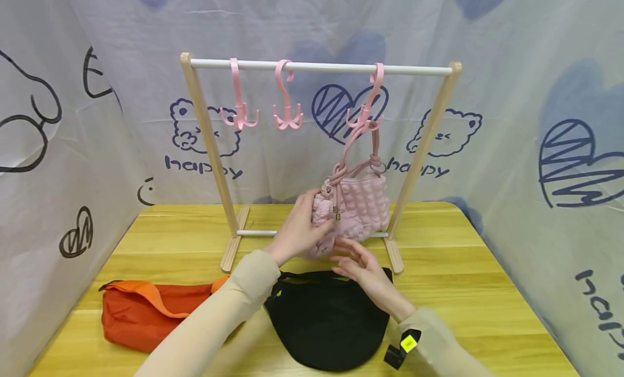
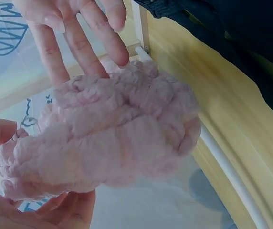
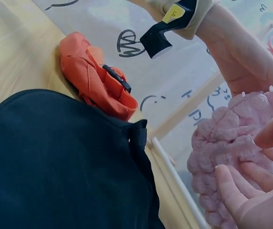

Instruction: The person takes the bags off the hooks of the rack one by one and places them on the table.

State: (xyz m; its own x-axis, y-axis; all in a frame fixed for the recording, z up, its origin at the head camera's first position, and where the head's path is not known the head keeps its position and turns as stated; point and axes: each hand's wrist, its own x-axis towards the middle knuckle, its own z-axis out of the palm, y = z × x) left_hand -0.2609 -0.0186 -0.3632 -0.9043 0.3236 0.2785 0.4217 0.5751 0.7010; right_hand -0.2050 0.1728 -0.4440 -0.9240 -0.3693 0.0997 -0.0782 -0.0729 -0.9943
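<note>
A pink puffy handbag [image 1: 363,203] hangs by its knotted strap [image 1: 347,149] from the rightmost pink hook hanger [image 1: 364,114]. My left hand [image 1: 301,228] grips the bag's left end, thumb in front and fingers behind, as the left wrist view also shows. Below the bag, my right hand [image 1: 363,271] has its fingers spread and loosely bent, fingertips right at the bag's underside. In the right wrist view the right-hand fingers [image 3: 232,188] overlap the quilted pink fabric [image 3: 222,138]. Beneath both hands lies a black bag [image 1: 331,323] on the wooden table [image 1: 463,290].
The rack's white rail [image 1: 331,67] rests on two wooden side frames [image 1: 209,144]. Two more pink hangers, a left one [image 1: 240,114] and a middle one [image 1: 287,114], hang from it. At the left lies an orange-red bag [image 1: 131,317]. Printed cloth [image 1: 560,84] surrounds the table.
</note>
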